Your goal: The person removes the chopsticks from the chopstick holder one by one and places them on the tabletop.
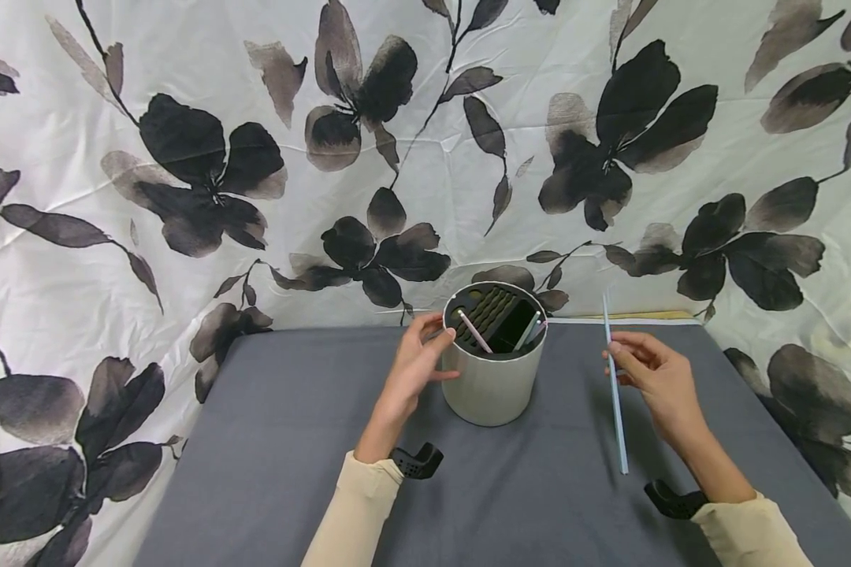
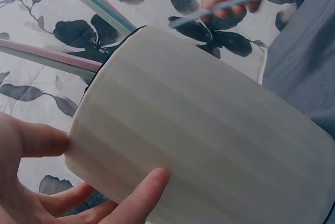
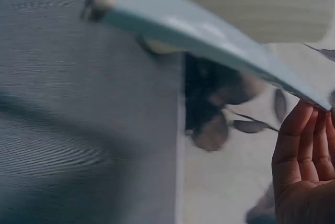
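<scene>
A round off-white organizer [image 1: 492,394] with a dark divided insert stands upright on the grey cloth. My left hand [image 1: 420,354] rests on its left side with spread fingers; in the left wrist view, one fingertip [image 2: 157,177] touches the wall and another meets the rim. Thin sticks, including a pink one [image 1: 473,331], lean in the organizer. To its right, my right hand [image 1: 652,378] pinches a long, slim light-blue stick [image 1: 617,409] near its upper part. That stick [image 3: 209,35] crosses the right wrist view; its near end is blurred.
Grey cloth [image 1: 291,441] covers the table. A white floral sheet [image 1: 496,47] hangs behind it. Along the table's back edge, right of the organizer, lies a thin yellowish strip [image 1: 655,315]. A black band [image 1: 418,461] sits on each wrist.
</scene>
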`<state>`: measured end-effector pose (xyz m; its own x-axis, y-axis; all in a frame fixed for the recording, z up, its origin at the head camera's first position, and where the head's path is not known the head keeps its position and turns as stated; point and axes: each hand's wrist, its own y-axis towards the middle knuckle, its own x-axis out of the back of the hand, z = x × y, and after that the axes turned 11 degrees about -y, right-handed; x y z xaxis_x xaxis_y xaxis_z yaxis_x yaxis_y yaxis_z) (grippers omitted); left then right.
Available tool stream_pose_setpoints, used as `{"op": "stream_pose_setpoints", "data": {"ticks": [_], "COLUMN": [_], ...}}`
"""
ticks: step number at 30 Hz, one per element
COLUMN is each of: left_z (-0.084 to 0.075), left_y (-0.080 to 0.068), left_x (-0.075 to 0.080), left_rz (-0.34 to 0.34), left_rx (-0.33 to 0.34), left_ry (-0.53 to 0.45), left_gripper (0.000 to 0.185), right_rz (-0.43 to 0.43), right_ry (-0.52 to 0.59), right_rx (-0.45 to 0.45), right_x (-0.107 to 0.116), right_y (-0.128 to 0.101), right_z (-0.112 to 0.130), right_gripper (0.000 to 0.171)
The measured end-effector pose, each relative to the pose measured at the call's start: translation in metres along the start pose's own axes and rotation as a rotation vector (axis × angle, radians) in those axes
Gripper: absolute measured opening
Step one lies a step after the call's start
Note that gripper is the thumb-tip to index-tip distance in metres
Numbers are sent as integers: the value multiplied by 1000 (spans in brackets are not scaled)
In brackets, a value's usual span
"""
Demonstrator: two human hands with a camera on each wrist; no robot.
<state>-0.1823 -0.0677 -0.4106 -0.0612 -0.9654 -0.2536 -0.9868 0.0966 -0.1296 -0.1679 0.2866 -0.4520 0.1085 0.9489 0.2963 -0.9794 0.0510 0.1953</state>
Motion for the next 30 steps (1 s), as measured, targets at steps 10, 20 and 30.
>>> {"op": "stream_pose_setpoints", "data": {"ticks": [10,20,30], "left_z": [1,1,1], "left_y": [-1,-1,-1], "left_x": [2,1,-2], "left_rz": [1,0,-1], "left_rx": [-8,-9,-13], "left_ry": [-1,9,2], "left_gripper": [54,53,52], "right_rz": [97,170,215], "right_ry": [-211,-213,-236], "right_rx": [-162,-320,-427], "right_x": [-32,-54,-59], "right_y": [-16,-20,-21], "right_z": [-39,-60,-58], "right_gripper": [41,40,38]}}
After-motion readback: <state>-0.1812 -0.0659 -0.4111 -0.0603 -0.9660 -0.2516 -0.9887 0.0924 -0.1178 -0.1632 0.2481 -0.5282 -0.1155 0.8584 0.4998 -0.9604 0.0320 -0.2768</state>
